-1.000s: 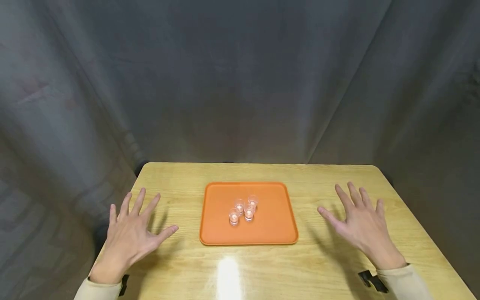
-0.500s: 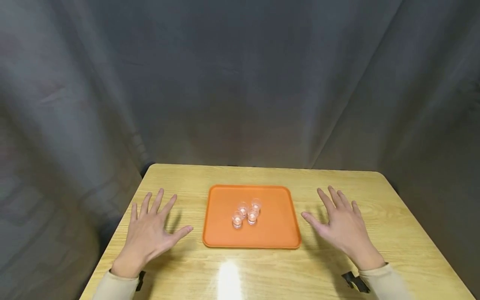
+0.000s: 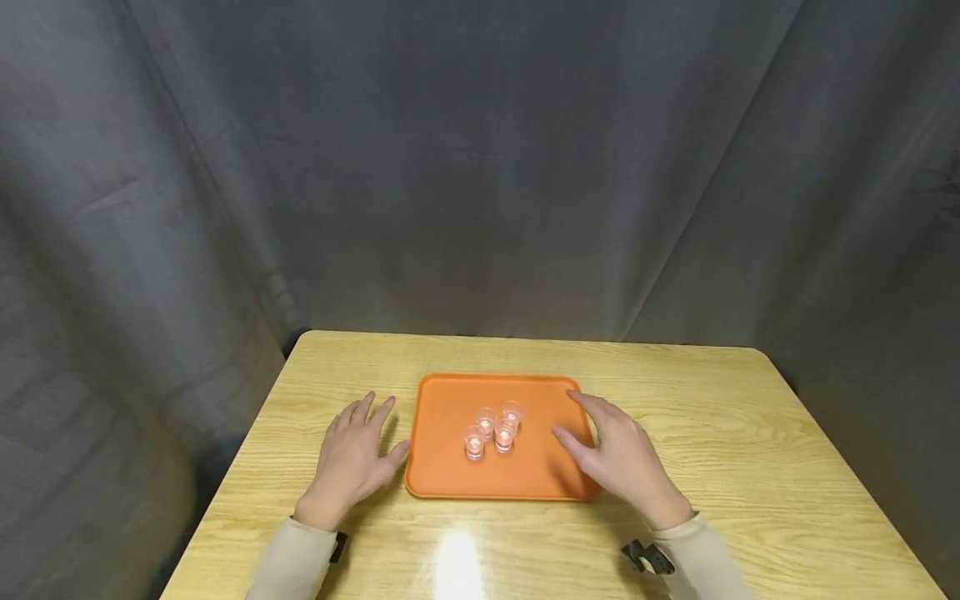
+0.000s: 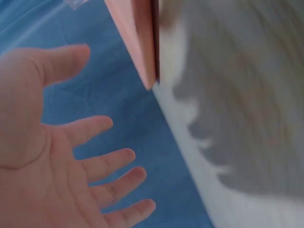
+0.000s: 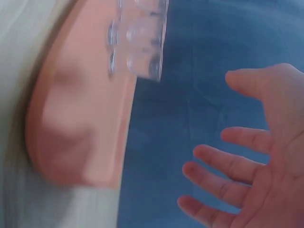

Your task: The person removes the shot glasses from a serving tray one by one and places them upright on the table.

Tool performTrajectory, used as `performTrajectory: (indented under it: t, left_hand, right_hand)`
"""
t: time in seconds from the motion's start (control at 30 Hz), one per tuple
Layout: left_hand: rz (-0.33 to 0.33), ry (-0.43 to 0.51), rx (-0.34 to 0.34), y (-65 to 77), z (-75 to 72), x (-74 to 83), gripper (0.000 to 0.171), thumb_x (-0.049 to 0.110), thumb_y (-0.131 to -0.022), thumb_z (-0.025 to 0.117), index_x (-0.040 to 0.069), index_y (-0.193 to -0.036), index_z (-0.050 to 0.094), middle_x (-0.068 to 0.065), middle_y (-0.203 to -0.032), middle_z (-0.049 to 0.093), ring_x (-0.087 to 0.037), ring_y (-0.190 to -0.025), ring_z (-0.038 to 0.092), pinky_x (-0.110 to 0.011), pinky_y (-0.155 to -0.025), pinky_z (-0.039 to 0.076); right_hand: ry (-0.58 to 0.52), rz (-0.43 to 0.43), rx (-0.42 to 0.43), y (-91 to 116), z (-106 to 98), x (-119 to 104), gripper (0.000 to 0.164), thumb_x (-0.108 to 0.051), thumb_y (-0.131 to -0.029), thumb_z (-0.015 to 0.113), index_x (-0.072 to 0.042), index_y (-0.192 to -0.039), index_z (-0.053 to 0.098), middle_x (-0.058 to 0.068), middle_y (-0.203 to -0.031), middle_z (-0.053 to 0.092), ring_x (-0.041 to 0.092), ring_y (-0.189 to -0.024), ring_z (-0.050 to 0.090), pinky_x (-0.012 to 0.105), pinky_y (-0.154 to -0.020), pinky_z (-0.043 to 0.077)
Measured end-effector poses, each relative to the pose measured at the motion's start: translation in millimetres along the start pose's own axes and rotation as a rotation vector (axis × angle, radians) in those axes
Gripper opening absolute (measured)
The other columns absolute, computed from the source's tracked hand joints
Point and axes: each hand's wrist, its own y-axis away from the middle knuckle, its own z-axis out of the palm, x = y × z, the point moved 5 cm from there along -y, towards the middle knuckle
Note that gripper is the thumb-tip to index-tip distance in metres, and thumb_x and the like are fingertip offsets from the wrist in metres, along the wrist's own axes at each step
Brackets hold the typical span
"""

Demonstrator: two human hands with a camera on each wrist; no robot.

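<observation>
Orange and rectangular, a shallow tray with rounded corners (image 3: 450,479) lies below the centre of the head view on a pale yellow wood-grain table (image 3: 712,417). Four small, clear, round cups (image 3: 504,437) stand upright in a close cluster near the middle of the tray; whether they touch one another is hard to tell. From the lower left of the frame reaches a person's left hand (image 3: 352,462), fingers spread and gently bent, holding nothing, its thumb tip just beside the tray's left rim. From the lower right comes the right hand (image 3: 622,458), thumb and fingers wide apart, likewise holding nothing; its fingertips hang over the tray's right side, near the cups. Both wrist views show a gap between the hand and the tray. Cream-coloured long sleeves (image 3: 705,558) cover the arms, with a small dark band (image 3: 339,546) at each wrist. Dark grey-blue fabric curtains (image 3: 480,167) fill the upper half of the frame.
</observation>
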Motion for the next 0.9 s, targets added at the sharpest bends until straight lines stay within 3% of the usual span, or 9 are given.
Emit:
performTrajectory:
  t: [0.17,0.33,0.63,0.77,0.9]
  left_hand:
    - [-0.044,0.091,-0.054,-10.3,18.5,7.9,0.065,0.035,-0.102,0.071,0.000,-0.154,0.055,-0.031,-0.149,0.057,-0.052,-0.136,0.055,-0.067,-0.103,0.052]
    - [-0.099,0.156,-0.102,-17.8,31.8,10.7,0.060,0.031,-0.103,0.068,-0.002,-0.152,0.055,-0.032,-0.143,0.061,-0.051,-0.129,0.061,-0.065,-0.101,0.054]
    - [-0.114,0.192,-0.124,-27.3,40.5,16.6,0.048,0.023,-0.105,0.065,-0.005,-0.144,0.062,-0.024,-0.126,0.073,-0.040,-0.105,0.073,-0.055,-0.083,0.060]
    - [-0.130,0.199,-0.120,-28.1,39.4,16.6,0.045,0.019,-0.104,0.066,-0.003,-0.143,0.064,-0.022,-0.123,0.075,-0.028,-0.080,0.070,-0.042,-0.064,0.054]
    - [-0.149,0.207,-0.124,-27.1,39.0,14.5,0.045,0.016,-0.104,0.066,-0.001,-0.145,0.063,-0.020,-0.119,0.076,-0.019,-0.061,0.055,-0.032,-0.053,0.040]
  right_hand:
    - [-0.062,-0.005,-0.009,-1.7,17.5,-14.1,0.047,-0.035,-0.095,0.081,-0.008,-0.133,0.073,0.011,-0.127,0.077,0.032,-0.112,0.076,0.052,-0.091,0.062]
    - [-0.116,0.032,-0.059,-5.5,31.7,-23.3,0.038,-0.032,-0.094,0.082,-0.012,-0.126,0.077,0.003,-0.120,0.079,0.023,-0.100,0.077,0.044,-0.084,0.062]
    - [-0.182,0.058,-0.108,-14.0,54.8,-30.4,0.030,-0.030,-0.092,0.084,-0.011,-0.115,0.081,0.002,-0.113,0.081,0.020,-0.094,0.077,0.039,-0.081,0.062]
    - [-0.177,0.076,-0.106,-16.7,60.1,-31.5,0.026,-0.030,-0.091,0.085,-0.012,-0.110,0.083,0.001,-0.111,0.082,0.019,-0.091,0.077,0.038,-0.080,0.061]
    - [-0.162,0.090,-0.116,-18.9,65.2,-32.5,0.025,-0.032,-0.089,0.087,-0.015,-0.107,0.083,-0.001,-0.104,0.082,0.018,-0.089,0.077,0.037,-0.078,0.060]
